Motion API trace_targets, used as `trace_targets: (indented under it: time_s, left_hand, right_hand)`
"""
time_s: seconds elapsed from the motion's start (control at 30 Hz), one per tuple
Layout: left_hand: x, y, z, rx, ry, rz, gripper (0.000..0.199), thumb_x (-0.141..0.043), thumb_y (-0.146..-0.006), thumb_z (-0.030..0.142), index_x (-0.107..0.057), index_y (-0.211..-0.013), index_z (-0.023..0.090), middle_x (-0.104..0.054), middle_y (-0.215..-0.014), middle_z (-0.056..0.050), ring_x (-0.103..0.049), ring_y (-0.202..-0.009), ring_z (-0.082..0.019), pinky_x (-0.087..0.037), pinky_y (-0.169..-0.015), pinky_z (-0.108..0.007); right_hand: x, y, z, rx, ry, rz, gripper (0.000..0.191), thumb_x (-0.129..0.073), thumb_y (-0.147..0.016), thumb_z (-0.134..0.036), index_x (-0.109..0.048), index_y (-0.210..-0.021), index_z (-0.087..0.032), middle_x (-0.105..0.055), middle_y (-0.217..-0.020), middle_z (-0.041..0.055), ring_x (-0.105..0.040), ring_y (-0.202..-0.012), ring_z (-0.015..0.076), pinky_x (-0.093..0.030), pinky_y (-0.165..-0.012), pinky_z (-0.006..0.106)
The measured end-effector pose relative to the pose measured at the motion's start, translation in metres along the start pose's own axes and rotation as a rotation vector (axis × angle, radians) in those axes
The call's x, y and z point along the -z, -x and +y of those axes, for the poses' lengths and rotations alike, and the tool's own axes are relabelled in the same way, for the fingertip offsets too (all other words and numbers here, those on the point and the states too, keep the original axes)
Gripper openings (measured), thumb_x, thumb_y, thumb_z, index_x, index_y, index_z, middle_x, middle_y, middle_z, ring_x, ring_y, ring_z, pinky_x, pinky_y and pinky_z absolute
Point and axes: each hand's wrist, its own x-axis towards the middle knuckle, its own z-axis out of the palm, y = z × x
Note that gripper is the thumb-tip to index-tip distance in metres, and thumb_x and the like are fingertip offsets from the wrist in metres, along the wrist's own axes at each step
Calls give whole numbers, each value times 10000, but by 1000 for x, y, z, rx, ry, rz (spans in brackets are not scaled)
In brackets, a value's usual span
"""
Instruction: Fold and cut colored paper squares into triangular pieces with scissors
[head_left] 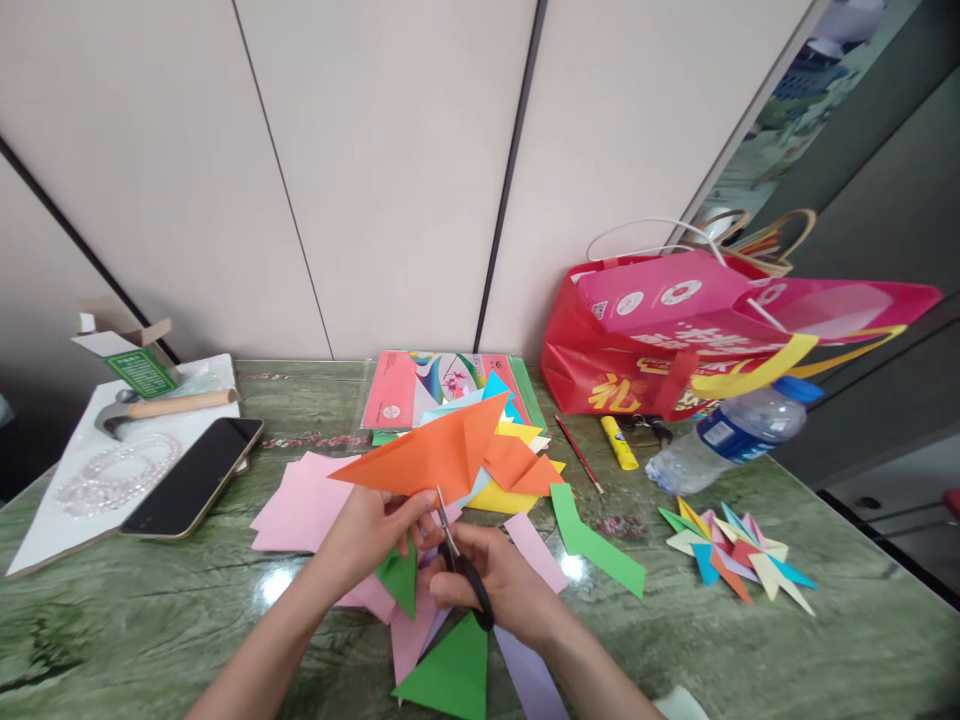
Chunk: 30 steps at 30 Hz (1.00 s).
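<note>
My left hand [382, 525] pinches the lower edge of a folded orange paper [427, 450], held up above the table. In my right hand [495, 570] is a pair of scissors [466, 570] with black handles, its blade tips at the orange paper's lower edge. Beneath and around both hands lie cut paper pieces: a pink stack [300, 505], a dark green piece [454, 670], a lilac strip [529, 675] and a bent light green strip [596, 545]. Behind the orange paper is a pile of yellow, blue and orange pieces [517, 465], partly hidden.
At left are a hammer [180, 402], bead strings [120, 475], a phone [199, 480] and a small green box [139, 370]. Right are folded paper stars [739, 555], a water bottle [735, 435], a glue stick [619, 443], a red pencil [577, 453] and a red bag [570, 345]. A paper pack [394, 390] lies at the back.
</note>
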Motion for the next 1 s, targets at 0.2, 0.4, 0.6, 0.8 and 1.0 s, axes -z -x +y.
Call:
trace_targets:
  time_s: [0.2, 0.4, 0.6, 0.8, 1.0]
  left_hand:
    - [-1, 0, 1, 8, -3, -11, 299, -567, -758, 340, -636, -535, 153, -631, -492, 8, -514, -377, -95, -375, -387, -182]
    - [0, 1, 2, 33, -5, -13, 323, -565, -759, 371, -642, -539, 147, -630, -492, 3, -517, -387, -99, -376, -395, -188]
    - [4, -2, -2, -6, -2, -92, 324, -549, -774, 384, -650, -600, 129, -649, -544, -14, -536, -424, -107, -404, -433, -200]
    - [6, -4, -5, -10, 1, -133, 280, -536, -789, 344, -632, -646, 123, -661, -591, -29, -543, -455, -114, -425, -461, -214]
    - [3, -2, -5, 10, 22, -89, 220, -549, -774, 303, -597, -641, 135, -639, -562, -2, -534, -444, -105, -416, -445, -204]
  right_hand:
    - [0, 0, -1, 26, 13, 0, 415, -802, -531, -391, -594, -803, -158, -533, -664, -28, -461, -602, 110, -359, -553, 222]
    - [0, 0, -2, 40, 38, 31, 404, -795, -541, -398, -590, -790, -154, -499, -591, -49, -432, -546, 96, -337, -518, 215]
    - [1, -2, 3, 63, 46, 35, 372, -779, -586, -362, -600, -820, -135, -492, -634, -46, -414, -560, 83, -332, -529, 208]
    - [3, -3, 5, 63, 37, 29, 385, -793, -570, -340, -613, -841, -134, -480, -632, -50, -393, -556, 74, -313, -518, 197]
    - [3, -3, 5, 54, 54, 37, 363, -777, -588, -352, -610, -822, -131, -478, -611, -51, -401, -526, 69, -308, -494, 194]
